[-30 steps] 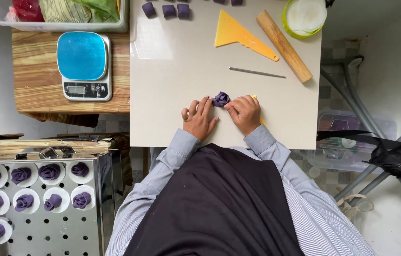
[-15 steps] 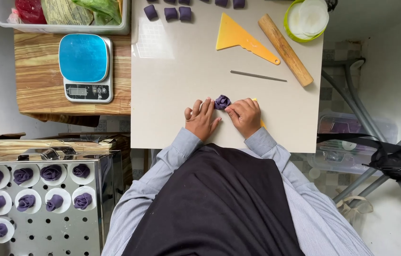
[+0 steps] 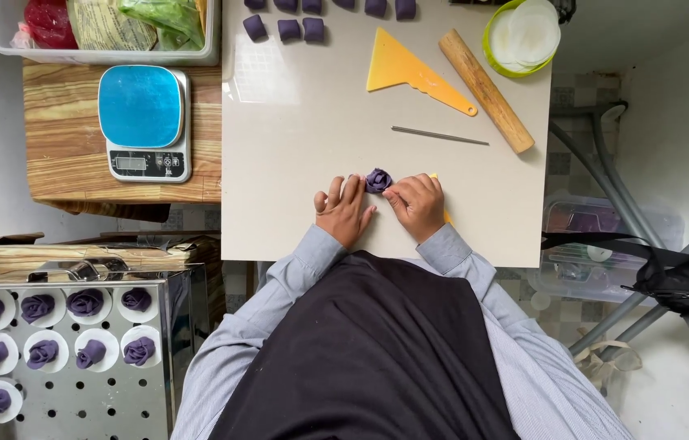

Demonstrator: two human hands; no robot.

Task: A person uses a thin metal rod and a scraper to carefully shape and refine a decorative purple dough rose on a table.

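Purple dough rose [image 3: 378, 180] sits on the pale board [image 3: 295, 163], near the board's 6 o'clock edge. Both hands are shaping it. The left hand [image 3: 345, 211] lies at the rose's 8 o'clock, with its fingers spread out flat and the fingertips touching the dough. It is pressing, not gripping. The right hand [image 3: 418, 205] is at the rose's 4 o'clock, with fingers curled in and pinching the side of the rose.

I think the step in hand is forming the petals. The next move looks like a gentle one, because soft dough squashes easily.

At the rose's 1 o'clock lies a thin metal stick [image 3: 440, 136]. Farther up are a yellow scraper [image 3: 409, 72] and a wooden rolling pin [image 3: 487, 91]. Small purple dough pieces [image 3: 289, 29] wait at 11 o'clock. A blue scale [image 3: 145, 122] is at 10 o'clock. Finished roses [image 3: 51, 326] sit on a metal tray [image 3: 75, 407] at 8 o'clock.
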